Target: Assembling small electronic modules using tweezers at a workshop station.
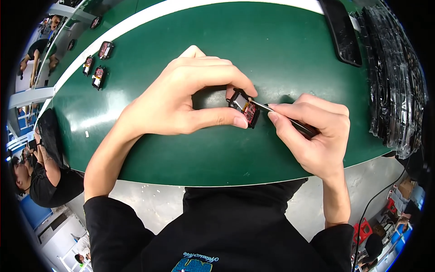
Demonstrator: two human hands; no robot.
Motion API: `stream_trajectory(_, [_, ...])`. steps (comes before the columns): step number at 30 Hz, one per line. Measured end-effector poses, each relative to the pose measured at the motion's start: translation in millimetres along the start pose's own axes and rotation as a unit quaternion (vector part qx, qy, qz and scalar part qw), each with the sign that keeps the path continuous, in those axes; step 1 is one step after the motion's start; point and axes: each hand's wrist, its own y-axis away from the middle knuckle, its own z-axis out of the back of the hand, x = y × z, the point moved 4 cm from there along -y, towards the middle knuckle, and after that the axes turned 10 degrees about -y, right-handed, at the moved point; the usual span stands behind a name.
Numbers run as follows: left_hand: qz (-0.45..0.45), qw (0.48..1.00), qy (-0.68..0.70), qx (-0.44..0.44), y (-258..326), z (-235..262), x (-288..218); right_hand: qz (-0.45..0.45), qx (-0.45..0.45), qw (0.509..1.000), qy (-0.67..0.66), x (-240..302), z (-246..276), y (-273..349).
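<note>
Above the table, my left hand (181,95) is closed on a small black electronic housing (234,100), pinched between thumb and fingers. Its open side shows a silver block, a strip of yellow and a red circuit board. From the right, my right hand (317,131) grips slim black tweezers (290,119) between thumb and index finger. Their pointed tip is at the housing's upper edge, near the yellow strip; whether it touches is too small to tell. The fingers cover part of the housing.
On the green table (281,41), several similar housings, one of them here (98,77), lie at the far left. A black tray (342,34) sits at the far right, beside stacked plastic-wrapped black trays (389,81). A person in black (50,181) sits at the left.
</note>
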Motion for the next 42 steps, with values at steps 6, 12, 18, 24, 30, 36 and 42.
stream_trajectory(6, [-0.031, 0.999, -0.008, -0.019, 1.0, 0.2, -2.3, 0.004, -0.007, 1.0, -0.001, 1.9, -1.1, 0.7])
stream_trajectory(12, [-0.039, 0.999, -0.019, -0.009, 1.5, 0.3, 0.0, 0.01, 0.001, 1.0, 0.009, 2.2, 0.9, 0.1])
stream_trajectory(18, [-0.033, 0.999, -0.012, -0.003, 0.3, -1.3, 1.4, 0.008, 0.003, 1.0, 0.008, 1.3, 0.6, 0.5])
stream_trajectory(24, [-0.04, 0.999, -0.024, -0.006, 0.2, -0.8, -1.4, 0.02, 0.0, 1.0, 0.018, 2.1, -0.9, 1.8])
stream_trajectory(30, [-0.049, 0.998, -0.028, -0.01, 1.0, -1.1, -0.1, 0.015, 0.003, 1.0, 0.02, 3.1, 0.0, 2.3])
stream_trajectory(36, [-0.056, 0.998, -0.021, -0.019, -0.4, -1.2, -1.1, 0.04, -0.003, 0.999, 0.023, 3.3, -1.4, 4.7])
stream_trajectory(42, [-0.048, 0.998, -0.014, -0.028, -1.5, -1.0, -1.9, 0.045, -0.007, 0.998, 0.032, 3.7, -1.2, 4.1])
